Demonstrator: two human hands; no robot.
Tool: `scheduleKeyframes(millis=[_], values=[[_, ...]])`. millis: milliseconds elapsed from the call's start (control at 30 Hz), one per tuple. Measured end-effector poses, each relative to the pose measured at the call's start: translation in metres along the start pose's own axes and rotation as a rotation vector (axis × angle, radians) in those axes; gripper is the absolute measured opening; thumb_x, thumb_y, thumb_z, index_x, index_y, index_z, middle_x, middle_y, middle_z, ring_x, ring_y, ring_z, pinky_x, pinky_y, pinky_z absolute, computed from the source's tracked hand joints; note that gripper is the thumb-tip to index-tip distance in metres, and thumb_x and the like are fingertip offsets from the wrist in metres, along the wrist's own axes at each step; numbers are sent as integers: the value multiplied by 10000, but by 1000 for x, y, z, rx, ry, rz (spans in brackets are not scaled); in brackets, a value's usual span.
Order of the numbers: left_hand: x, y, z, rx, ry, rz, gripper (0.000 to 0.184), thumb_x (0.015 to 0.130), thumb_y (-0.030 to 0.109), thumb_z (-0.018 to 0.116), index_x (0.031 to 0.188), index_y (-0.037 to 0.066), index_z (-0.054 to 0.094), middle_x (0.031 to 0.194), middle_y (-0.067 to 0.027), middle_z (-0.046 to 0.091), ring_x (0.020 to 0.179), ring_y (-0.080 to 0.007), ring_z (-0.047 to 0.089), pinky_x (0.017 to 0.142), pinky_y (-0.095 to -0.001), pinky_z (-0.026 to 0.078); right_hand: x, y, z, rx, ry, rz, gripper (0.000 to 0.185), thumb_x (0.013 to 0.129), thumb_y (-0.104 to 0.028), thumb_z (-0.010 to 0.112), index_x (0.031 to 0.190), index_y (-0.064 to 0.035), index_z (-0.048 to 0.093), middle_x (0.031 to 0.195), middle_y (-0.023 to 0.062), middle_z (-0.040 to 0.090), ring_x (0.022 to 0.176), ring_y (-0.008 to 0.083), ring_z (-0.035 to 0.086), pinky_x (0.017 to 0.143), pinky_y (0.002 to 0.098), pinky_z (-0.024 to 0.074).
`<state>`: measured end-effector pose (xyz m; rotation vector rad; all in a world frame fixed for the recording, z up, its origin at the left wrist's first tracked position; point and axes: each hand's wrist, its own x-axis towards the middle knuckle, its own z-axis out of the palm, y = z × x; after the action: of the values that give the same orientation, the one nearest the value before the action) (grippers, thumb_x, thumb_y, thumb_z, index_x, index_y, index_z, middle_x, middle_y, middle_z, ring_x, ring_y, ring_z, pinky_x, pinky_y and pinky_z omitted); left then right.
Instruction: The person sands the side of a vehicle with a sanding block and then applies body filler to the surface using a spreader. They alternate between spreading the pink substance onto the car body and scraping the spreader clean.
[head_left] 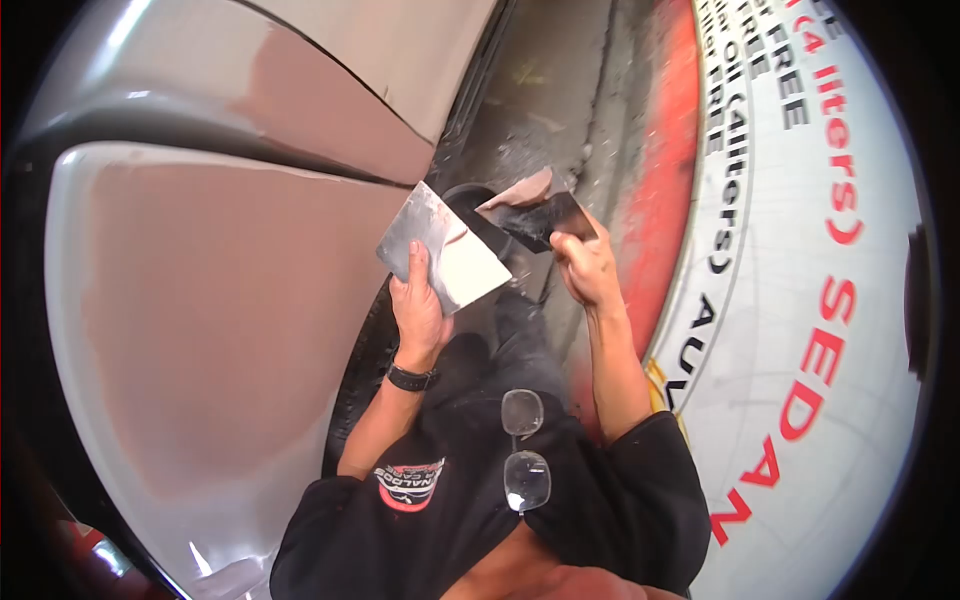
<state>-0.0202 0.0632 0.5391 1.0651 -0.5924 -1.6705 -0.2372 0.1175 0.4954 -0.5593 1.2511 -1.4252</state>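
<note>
My left hand [420,310], with a dark watch on the wrist, is closed on a flat square putty plate [400,235]. The plate is grey on one side and pale cream on the other, with smears across it. My right hand [588,265] grips a dark flat putty spreader [550,222] that carries pinkish-brown putty [525,190] along its upper edge. Plate and spreader are held close together but apart, in front of my body. To the left stands a car body panel [75,230] with a broad pinkish-brown patch [230,310] over its middle.
Another car panel [370,35] with a similar patch lies beyond a dark gap. At the right is a white wall [760,330] with red and black lettering and a red lower band [665,200]. Grey floor [560,80] runs between. Eyeglasses [526,480] hang on my black shirt.
</note>
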Motion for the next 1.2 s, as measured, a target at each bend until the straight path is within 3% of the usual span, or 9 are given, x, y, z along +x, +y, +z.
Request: scheduleKeyframes(millis=[100, 267, 467, 533, 667, 767, 867, 1100, 1200], values=[[-10, 11, 25, 3, -69, 143, 367, 1047, 292, 551, 1221, -29, 583, 1148, -91, 659, 995, -152, 653, 872, -319, 538, -51, -90, 51, -472, -288, -565, 625, 794, 121, 478, 1405, -1, 528, 1300, 133, 591, 1271, 267, 549, 1057, 369, 425], [-26, 59, 45, -151, -232, 108, 397, 1055, 326, 517, 1231, -24, 582, 1139, -108, 668, 982, -201, 681, 862, -356, 570, -69, -91, 41, -1287, -297, -743, 730, 727, 202, 438, 1385, -84, 570, 1327, 201, 568, 1278, 364, 540, 1072, 394, 424], [-48, 87, 56, -341, -608, -686, 296, 1043, 402, 516, 984, 124, 594, 663, 18, 519, 463, -75, 443, 385, -232, 371, -102, -131, 56, -782, -195, -761, 613, 791, 216, 451, 1329, -37, 601, 1317, 172, 611, 1247, 297, 581, 1052, 337, 440], [-45, 76, 54, -345, -591, -732, 275, 1036, 393, 535, 984, 129, 596, 660, 21, 526, 442, -76, 435, 370, -231, 366, -127, -151, 83, -628, -160, -746, 499, 864, 194, 481, 1293, -15, 629, 1263, 161, 651, 1212, 260, 607, 1036, 326, 451], [-38, 83, 45, -273, -587, -390, 389, 1040, 331, 535, 1243, 1, 573, 1050, -107, 710, 904, -234, 731, 790, -363, 626, -153, -175, 87, -520, -251, -1026, 442, 878, 180, 532, 1253, -16, 662, 1223, 186, 663, 1152, 280, 639, 1010, 377, 481], [-53, 100, 49, 99, -637, -8, 387, 1055, 349, 519, 1131, -10, 643, 981, -54, 704, 830, -137, 697, 745, -300, 589, -140, -195, 90, -1617, 101, -1267, 483, 803, 67, 616, 1272, -47, 642, 1244, 122, 626, 1171, 331, 602, 996, 466, 457], [-61, 104, 46, 430, -533, 355, 486, 1059, 389, 509, 920, -36, 702, 790, -44, 670, 723, -89, 587, 649, -298, 500, -126, -175, 96, -1711, -133, -1324, 469, 806, -83, 616, 1275, -90, 624, 1255, 78, 592, 1169, 318, 564, 975, 465, 433], [-59, 129, 41, 731, -156, 452, 621, 1062, 416, 479, 703, -75, 606, 602, -38, 529, 581, -114, 453, 513, -359, 385, -131, -131, 105, -1641, -384, -1261, 412, 824, -107, 627, 1230, -175, 635, 1227, 20, 598, 1164, 246, 561, 975, 453, 428], [-47, 165, 45, 196, -253, 293, 494, 1051, 414, 486, 956, -42, 651, 819, -100, 663, 688, -192, 641, 652, -387, 544, -127, -137, 92, -1555, -538, -1091, 442, 819, -55, 665, 1245, -172, 643, 1238, 38, 639, 1191, 259, 597, 1030, 499, 424]])
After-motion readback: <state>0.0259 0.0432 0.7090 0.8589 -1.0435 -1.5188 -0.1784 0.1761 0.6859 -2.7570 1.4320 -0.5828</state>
